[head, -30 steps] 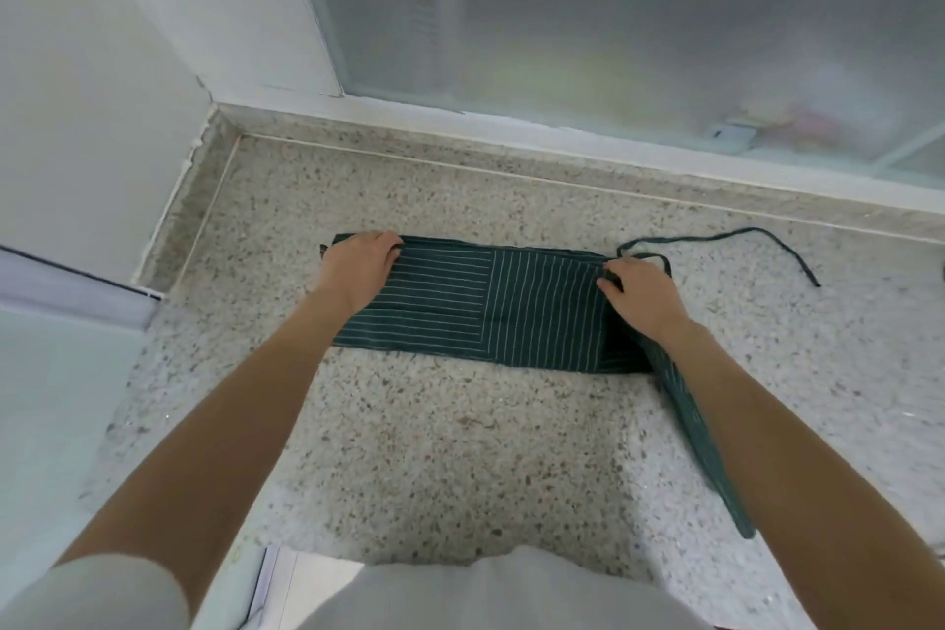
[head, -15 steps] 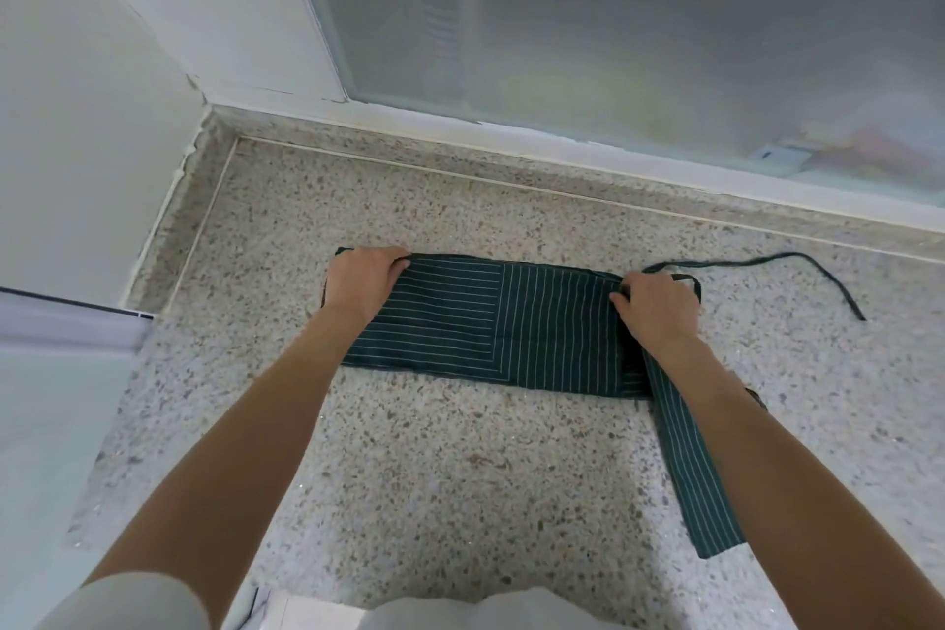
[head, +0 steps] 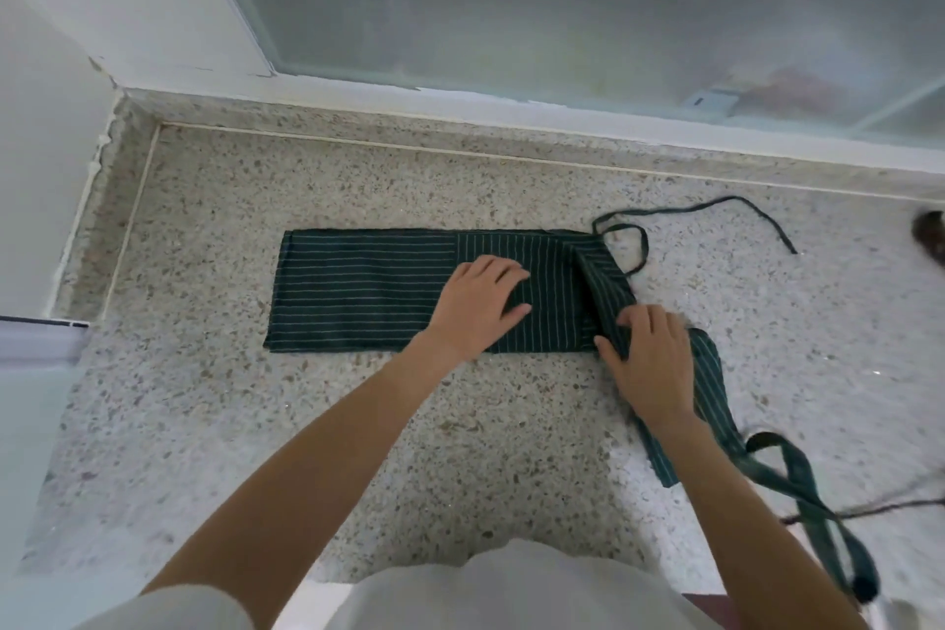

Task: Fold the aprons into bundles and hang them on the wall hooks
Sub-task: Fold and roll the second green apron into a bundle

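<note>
A dark green apron with thin pale stripes is lying folded into a long band on the speckled stone desk, in front of a frosted window. The left hand is resting flat on the middle of the band, fingers straight and spread a little, its grip released, pressing the cloth down. The right hand is lying at the right end of the band, and its fingers are curling over a narrow striped flap that is folding across the band there, so its grip is grasping this flap. From under the right hand another part of the apron is running toward the desk's near edge. A thin tie string is lying loose on the desk behind the right end. A wider strap is trailing off to the near right.
</note>
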A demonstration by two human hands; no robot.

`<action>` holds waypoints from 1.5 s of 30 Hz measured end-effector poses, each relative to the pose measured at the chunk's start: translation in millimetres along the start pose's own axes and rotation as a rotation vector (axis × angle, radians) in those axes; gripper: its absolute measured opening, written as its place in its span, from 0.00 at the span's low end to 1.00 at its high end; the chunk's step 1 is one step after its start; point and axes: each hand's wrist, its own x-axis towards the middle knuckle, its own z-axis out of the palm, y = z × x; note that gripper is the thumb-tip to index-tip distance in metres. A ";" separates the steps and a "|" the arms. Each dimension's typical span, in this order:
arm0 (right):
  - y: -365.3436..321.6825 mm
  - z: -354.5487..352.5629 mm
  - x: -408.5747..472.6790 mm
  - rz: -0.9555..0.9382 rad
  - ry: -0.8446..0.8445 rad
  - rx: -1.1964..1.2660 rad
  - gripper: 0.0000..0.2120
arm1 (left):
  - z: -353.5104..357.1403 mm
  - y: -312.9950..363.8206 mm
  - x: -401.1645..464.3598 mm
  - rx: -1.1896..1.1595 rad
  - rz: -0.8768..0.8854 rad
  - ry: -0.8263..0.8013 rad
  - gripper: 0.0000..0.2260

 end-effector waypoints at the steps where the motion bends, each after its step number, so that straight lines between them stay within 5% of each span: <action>1: 7.7 2.0 -19.9 0.055 -0.030 -0.028 0.16 | 7.7 12.4 4.1 0.021 -0.003 -0.075 0.23; 5: 29.5 15.0 -72.8 0.210 -0.214 -0.130 0.18 | 29.3 20.4 6.9 0.088 -0.043 -0.235 0.25; 8: 43.6 11.5 -88.3 0.200 -0.207 -0.104 0.11 | 33.3 15.4 -4.9 0.102 -0.071 -0.244 0.25; 16: 91.8 -61.6 -32.7 0.148 0.142 -0.035 0.08 | 17.6 10.1 -45.9 0.094 -0.195 -0.275 0.26; 20: 116.7 -68.8 10.7 0.226 0.183 0.122 0.09 | 16.2 17.4 -45.7 0.104 -0.277 -0.251 0.25; 27: 177.9 -6.7 -10.3 0.608 -0.146 0.312 0.32 | 37.7 51.2 -20.8 0.078 -0.201 -0.015 0.24; 31: 182.3 12.8 -22.6 0.503 -0.186 0.308 0.24 | 48.2 60.2 -6.4 0.144 -0.254 -0.172 0.32; 36: 163.2 -11.2 -19.8 0.416 0.050 0.675 0.08 | 48.6 57.6 3.4 0.215 -0.309 -0.296 0.38; 42: 175.8 -1.5 -7.4 0.406 -0.021 0.145 0.16 | 52.4 54.9 2.8 0.236 -0.301 -0.300 0.40; 45: 175.0 4.3 -3.4 0.418 0.022 0.082 0.18 | 55.3 54.4 0.9 0.256 -0.302 -0.274 0.39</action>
